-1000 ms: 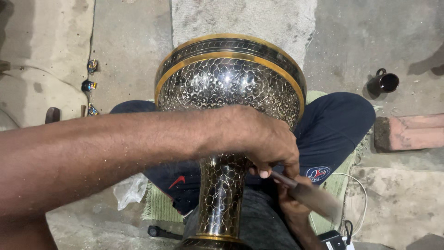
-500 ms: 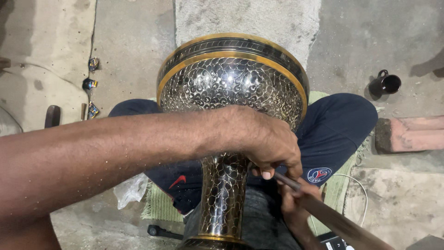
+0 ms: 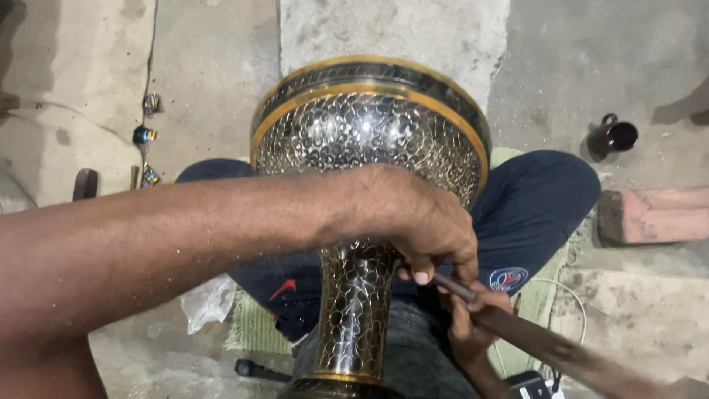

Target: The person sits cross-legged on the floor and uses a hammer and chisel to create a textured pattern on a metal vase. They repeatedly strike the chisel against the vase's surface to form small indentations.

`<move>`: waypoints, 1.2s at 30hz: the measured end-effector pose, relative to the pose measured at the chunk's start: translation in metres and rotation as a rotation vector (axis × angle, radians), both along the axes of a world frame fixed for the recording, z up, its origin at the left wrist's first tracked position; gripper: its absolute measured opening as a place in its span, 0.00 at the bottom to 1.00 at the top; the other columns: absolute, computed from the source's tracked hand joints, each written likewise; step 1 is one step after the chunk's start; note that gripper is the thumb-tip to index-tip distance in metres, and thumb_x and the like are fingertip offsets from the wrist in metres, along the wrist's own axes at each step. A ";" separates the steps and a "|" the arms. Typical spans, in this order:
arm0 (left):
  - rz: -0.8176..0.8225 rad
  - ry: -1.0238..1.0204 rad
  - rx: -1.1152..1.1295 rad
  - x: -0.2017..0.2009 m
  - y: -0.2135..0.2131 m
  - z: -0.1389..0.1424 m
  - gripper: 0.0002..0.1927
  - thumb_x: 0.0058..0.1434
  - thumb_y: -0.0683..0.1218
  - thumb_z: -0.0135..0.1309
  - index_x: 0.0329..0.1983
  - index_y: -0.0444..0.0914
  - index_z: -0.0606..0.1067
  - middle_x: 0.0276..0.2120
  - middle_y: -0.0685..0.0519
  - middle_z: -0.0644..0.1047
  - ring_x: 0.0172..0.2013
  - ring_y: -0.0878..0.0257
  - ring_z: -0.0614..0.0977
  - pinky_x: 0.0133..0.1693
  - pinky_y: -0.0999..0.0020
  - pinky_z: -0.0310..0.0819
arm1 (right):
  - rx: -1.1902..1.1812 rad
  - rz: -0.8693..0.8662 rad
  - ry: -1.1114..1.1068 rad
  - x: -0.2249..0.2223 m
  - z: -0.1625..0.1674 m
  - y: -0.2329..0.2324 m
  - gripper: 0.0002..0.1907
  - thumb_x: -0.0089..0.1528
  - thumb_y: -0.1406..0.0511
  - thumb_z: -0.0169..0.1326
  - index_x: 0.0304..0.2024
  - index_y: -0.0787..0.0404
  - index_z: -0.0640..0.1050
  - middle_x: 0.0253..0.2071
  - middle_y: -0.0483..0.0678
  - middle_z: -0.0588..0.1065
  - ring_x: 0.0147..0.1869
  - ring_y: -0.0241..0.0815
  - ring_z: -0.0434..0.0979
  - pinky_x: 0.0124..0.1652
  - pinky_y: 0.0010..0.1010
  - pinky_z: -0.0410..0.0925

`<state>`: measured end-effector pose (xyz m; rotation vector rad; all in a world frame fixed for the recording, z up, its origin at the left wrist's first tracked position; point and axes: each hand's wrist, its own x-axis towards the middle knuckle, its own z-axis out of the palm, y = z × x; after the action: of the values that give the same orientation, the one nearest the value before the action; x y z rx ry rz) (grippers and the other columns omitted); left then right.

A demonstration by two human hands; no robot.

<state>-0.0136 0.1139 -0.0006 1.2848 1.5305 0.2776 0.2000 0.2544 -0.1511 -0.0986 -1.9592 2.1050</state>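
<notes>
Resting across the person's lap, the hammered silver-and-gold metal vase [image 3: 369,140] is steadied by the left hand [image 3: 421,222], fingers curled around a thin dark metal rod [image 3: 532,336]; the right hand [image 3: 469,325] grips it underneath, near right.

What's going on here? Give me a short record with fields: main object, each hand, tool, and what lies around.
main object: large hammered metal vase with gold-coloured bands, lying across the seated person's lap
left hand: left hand rests over the vase where bowl meets neck, fingertips pinching the tool
right hand: right hand lower down, mostly hidden, gripping the tool
tool: slim dark metal rod, tip close beside the vase neck
floor: concrete floor
around: dark mug, red brick, green mat
</notes>
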 end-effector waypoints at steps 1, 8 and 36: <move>0.035 -0.046 -0.008 -0.001 -0.001 -0.001 0.23 0.55 0.44 0.61 0.55 0.54 0.78 0.44 0.62 0.84 0.35 0.69 0.86 0.45 0.66 0.85 | -0.030 0.012 -0.007 0.001 -0.002 0.000 0.12 0.65 0.74 0.57 0.45 0.62 0.68 0.40 0.51 0.80 0.34 0.32 0.78 0.34 0.20 0.72; 0.648 -0.011 0.408 -0.004 -0.034 0.018 0.18 0.65 0.41 0.55 0.58 0.43 0.77 0.43 0.52 0.86 0.33 0.64 0.86 0.32 0.69 0.83 | 0.326 -0.120 -0.099 -0.008 -0.001 0.020 0.19 0.59 0.76 0.63 0.47 0.62 0.69 0.35 0.49 0.71 0.30 0.33 0.70 0.30 0.22 0.67; 1.422 0.483 0.516 0.084 -0.077 0.016 0.19 0.64 0.44 0.61 0.57 0.36 0.77 0.26 0.48 0.81 0.25 0.61 0.83 0.26 0.64 0.80 | 1.195 0.565 -0.501 -0.182 0.130 0.119 0.18 0.62 0.69 0.58 0.55 0.63 0.75 0.27 0.50 0.76 0.25 0.39 0.79 0.25 0.33 0.73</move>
<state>0.0701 0.0367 0.0151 0.3578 2.7135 1.3949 0.0178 0.3735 -0.0213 0.2024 -3.5072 0.7641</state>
